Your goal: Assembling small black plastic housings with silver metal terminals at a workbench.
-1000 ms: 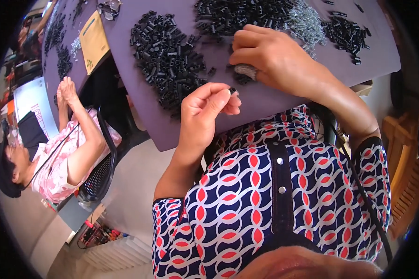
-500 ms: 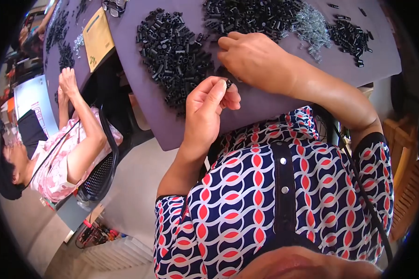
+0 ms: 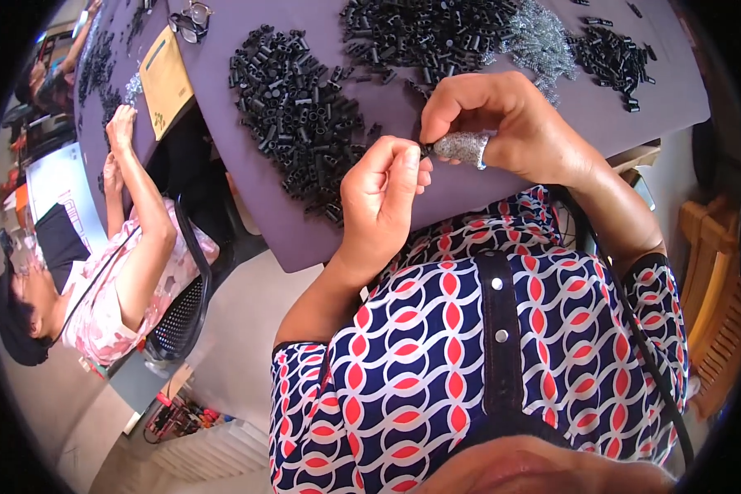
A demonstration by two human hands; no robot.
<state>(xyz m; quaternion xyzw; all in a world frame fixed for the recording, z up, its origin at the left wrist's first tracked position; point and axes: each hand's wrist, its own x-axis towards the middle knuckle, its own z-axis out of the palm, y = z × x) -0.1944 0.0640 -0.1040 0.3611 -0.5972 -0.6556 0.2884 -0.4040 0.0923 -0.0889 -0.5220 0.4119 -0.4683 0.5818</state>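
In front of my chest, over the table's near edge, my two hands meet at a small black plastic part (image 3: 426, 151). My left hand (image 3: 377, 198) pinches it between thumb and forefinger, the other fingers curled in. From the other side my right hand (image 3: 519, 123) closes on the same part with forefinger and thumb. A grey speckled thumb cover (image 3: 463, 149) with a pale edge wraps the right thumb. Just beyond the left hand lies a heap of short black plastic tubes (image 3: 292, 107). A second black heap (image 3: 424, 37) spreads behind the right hand.
Small silvery pieces (image 3: 543, 41) lie right of the back heap, beside slimmer black parts (image 3: 613, 62). A yellow envelope (image 3: 165, 78) and eyeglasses (image 3: 191, 23) are at far left. Another person (image 3: 128, 272) sits working at left. A wooden chair (image 3: 708, 305) stands at right.
My right hand has come back from the far black heap to my left hand, turning so its covered thumb shows. Both hands now meet at the small black part.
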